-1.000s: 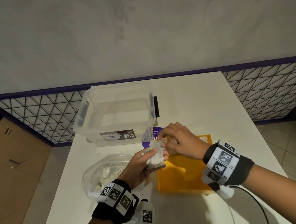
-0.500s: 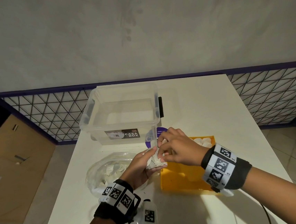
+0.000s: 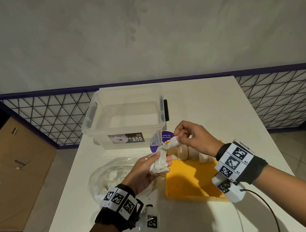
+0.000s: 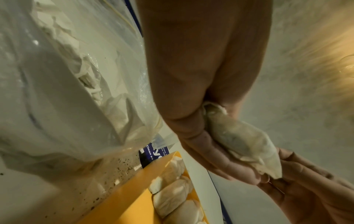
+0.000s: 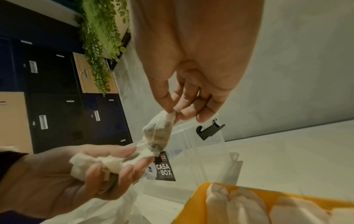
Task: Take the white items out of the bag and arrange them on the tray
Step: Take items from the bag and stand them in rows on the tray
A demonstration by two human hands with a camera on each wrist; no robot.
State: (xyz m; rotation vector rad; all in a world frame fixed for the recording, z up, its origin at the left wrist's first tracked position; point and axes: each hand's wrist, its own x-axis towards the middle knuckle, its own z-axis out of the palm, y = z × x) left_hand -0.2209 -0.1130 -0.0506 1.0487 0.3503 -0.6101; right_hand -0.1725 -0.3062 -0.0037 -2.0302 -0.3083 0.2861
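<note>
The clear plastic storage box [image 3: 128, 116] near the bench's far edge carries a black-and-white label reading "CASA BOX" [image 3: 126, 138]; a black latch sits on its right end. Just beside it, a round purple sticker [image 3: 164, 139] on the bench [image 3: 213, 110] shows the words "keep our" and "clean", the rest hidden.

The left hand [image 3: 146, 169] curls its fingers round a bunch of white pouches [image 3: 159, 164], soft and crumpled, of thin gauzy paper with darker filling showing through. The right hand [image 3: 193, 140] pinches the corner of one white pouch [image 3: 171, 144] between thumb and forefinger, its other fingers loosely bent; this pouch hangs stretched between the two hands, its lower end touching the bunch, in the air above the tray's far left corner.

The yellow tray [image 3: 190, 183], shallow and square with a smooth plastic rim, lies on the bench toward the near edge. A row of white pouches [image 3: 191, 152] stands side by side along its far wall, touching one another.

Left of the tray lies the clear plastic bag [image 3: 109, 176], wrinkled and glossy, with more white pouches inside.
</note>
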